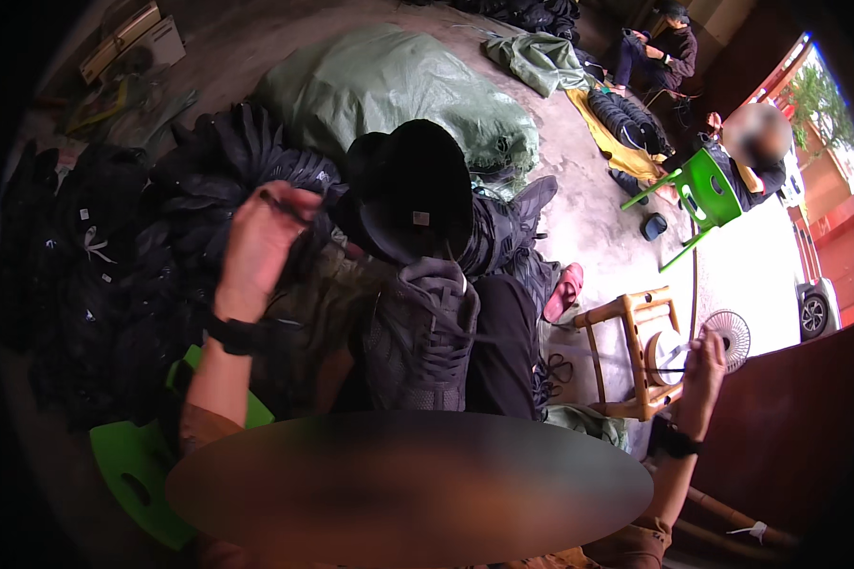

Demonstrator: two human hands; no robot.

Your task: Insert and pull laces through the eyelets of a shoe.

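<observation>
A dark grey lace-up sneaker [422,332] rests on my lap, its toe toward me and its laces partly threaded. From its side a dark shoelace [550,339] stretches out to the right. Far out there, my right hand [702,370] has its fingers pinched on the lace, beside a small fan. My left hand [264,242] is raised to the left of the shoe. Its fingers are curled and blurred by motion, and a dark strip shows at them that I cannot make out. A black rounded item [417,194] with a small pale label lies just beyond the sneaker.
Heaps of black shoes [95,256] fill the left side. Beyond my knees lies a large green sack [399,90]. A bamboo stool [626,351] and a white fan [728,339] stand at right. Another person sits near a green chair [707,194]; one more sits farther back.
</observation>
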